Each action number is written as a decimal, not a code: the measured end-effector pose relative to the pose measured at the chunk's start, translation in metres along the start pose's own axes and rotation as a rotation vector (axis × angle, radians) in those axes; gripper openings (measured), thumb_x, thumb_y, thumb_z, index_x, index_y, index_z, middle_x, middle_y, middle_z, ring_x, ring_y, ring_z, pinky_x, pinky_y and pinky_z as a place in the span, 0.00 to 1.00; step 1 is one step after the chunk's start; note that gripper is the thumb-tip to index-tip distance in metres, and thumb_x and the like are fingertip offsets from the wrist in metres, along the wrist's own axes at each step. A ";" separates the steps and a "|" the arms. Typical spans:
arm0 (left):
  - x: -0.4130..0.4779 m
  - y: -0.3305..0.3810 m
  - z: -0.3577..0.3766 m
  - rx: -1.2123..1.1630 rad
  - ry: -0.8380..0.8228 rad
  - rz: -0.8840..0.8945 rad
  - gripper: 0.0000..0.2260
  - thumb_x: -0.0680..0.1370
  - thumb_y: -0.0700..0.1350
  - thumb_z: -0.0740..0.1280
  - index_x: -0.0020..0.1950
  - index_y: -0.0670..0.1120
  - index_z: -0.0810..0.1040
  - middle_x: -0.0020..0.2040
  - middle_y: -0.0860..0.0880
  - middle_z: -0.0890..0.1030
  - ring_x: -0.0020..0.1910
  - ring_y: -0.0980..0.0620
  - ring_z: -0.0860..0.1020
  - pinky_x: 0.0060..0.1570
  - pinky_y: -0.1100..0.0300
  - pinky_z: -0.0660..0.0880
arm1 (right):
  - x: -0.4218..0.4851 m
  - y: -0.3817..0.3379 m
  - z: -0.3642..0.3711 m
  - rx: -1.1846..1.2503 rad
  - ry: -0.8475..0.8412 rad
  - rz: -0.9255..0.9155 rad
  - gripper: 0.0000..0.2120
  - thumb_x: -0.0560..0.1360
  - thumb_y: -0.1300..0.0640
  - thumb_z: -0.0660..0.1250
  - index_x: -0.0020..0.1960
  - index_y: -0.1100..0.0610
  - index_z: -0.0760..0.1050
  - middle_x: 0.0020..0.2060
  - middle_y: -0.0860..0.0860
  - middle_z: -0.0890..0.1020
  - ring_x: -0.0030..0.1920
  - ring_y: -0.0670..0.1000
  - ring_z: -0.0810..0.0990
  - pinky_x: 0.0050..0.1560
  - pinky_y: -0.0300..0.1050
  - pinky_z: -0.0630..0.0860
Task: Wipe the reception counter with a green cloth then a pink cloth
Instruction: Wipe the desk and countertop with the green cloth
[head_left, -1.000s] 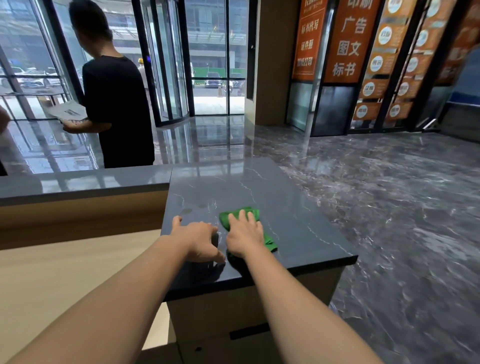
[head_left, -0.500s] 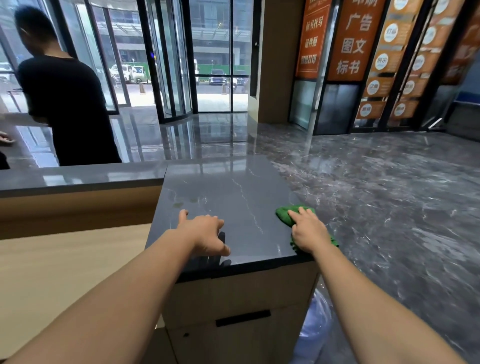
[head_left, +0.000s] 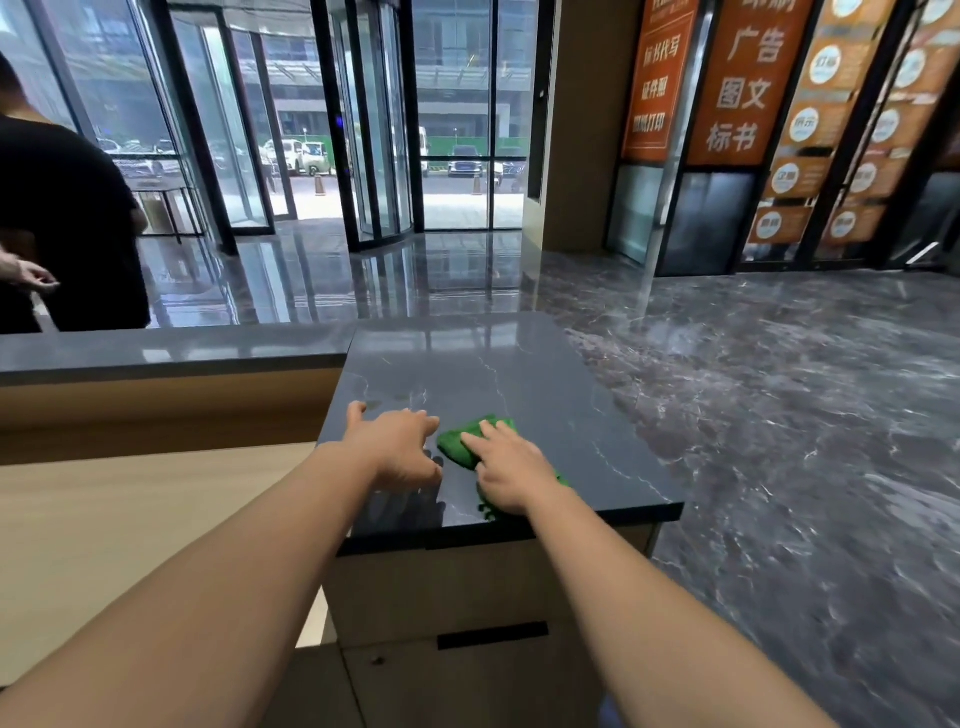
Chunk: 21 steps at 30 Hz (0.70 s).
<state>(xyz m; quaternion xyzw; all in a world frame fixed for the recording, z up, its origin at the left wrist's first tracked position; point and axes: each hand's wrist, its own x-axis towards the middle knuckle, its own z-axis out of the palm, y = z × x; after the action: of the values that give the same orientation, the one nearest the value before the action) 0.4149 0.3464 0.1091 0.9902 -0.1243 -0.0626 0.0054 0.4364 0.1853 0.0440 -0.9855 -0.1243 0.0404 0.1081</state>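
- Since half a second ago, the green cloth (head_left: 460, 446) has come back from the right rim of the counter (head_left: 493, 364) to its middle. It now sits just beside my other hand.
- My right hand's fingers (head_left: 485, 431) lie straight and flat on the cloth, pressing it down rather than gripping it.
- The right hand (head_left: 511, 475) covers most of the cloth. Green shows ahead of the fingertips, and a scrap peeks out near the front rim.
- My left hand's fingers (head_left: 428, 423) are spread and slightly bent, tips on the bare stone, holding nothing. The left hand (head_left: 400, 447) props me at the near left part of the top.
- Risk: one more sweep leftward would, I judge, run the cloth into the left hand and bunch it up.
- Risk: the cloth's trailing end sits at the front rim, so a pull toward me could drag it off the edge.
- Risk: only flat pressure holds the cloth, so it may slip out from under my palm on the glossy stone.
- The pink cloth is not in view, so I judge that step has not started.
- A person in a black shirt (head_left: 67, 223) stands beyond the long side of the counter, at the left.
- The large orange sign (head_left: 748, 83) reads 广告, 图文, 标书.
- The narrower orange banner (head_left: 657, 78) beside it is too blurred to read with certainty.
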 end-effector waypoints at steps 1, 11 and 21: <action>0.002 0.000 -0.002 0.000 -0.009 0.004 0.29 0.76 0.53 0.63 0.76 0.51 0.62 0.77 0.52 0.61 0.76 0.52 0.58 0.72 0.38 0.41 | 0.003 0.014 -0.003 -0.002 0.001 0.015 0.27 0.81 0.59 0.52 0.79 0.50 0.52 0.79 0.53 0.50 0.79 0.54 0.47 0.77 0.51 0.50; 0.048 -0.023 -0.008 0.000 -0.027 0.044 0.25 0.78 0.50 0.63 0.74 0.50 0.64 0.76 0.50 0.64 0.75 0.48 0.61 0.71 0.38 0.41 | 0.067 0.059 -0.018 -0.002 0.043 0.323 0.28 0.80 0.60 0.53 0.79 0.53 0.52 0.79 0.55 0.49 0.78 0.57 0.46 0.77 0.54 0.50; 0.122 -0.122 -0.012 -0.148 -0.021 -0.043 0.26 0.80 0.50 0.61 0.78 0.53 0.58 0.78 0.51 0.60 0.76 0.48 0.59 0.72 0.48 0.49 | 0.179 0.023 -0.019 0.021 0.068 0.445 0.29 0.80 0.63 0.52 0.79 0.54 0.50 0.79 0.56 0.46 0.78 0.57 0.44 0.77 0.55 0.47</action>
<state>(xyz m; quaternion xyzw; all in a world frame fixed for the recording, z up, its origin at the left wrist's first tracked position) 0.5639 0.4348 0.1028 0.9889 -0.0980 -0.0819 0.0762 0.6170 0.2056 0.0481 -0.9883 0.1002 0.0315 0.1108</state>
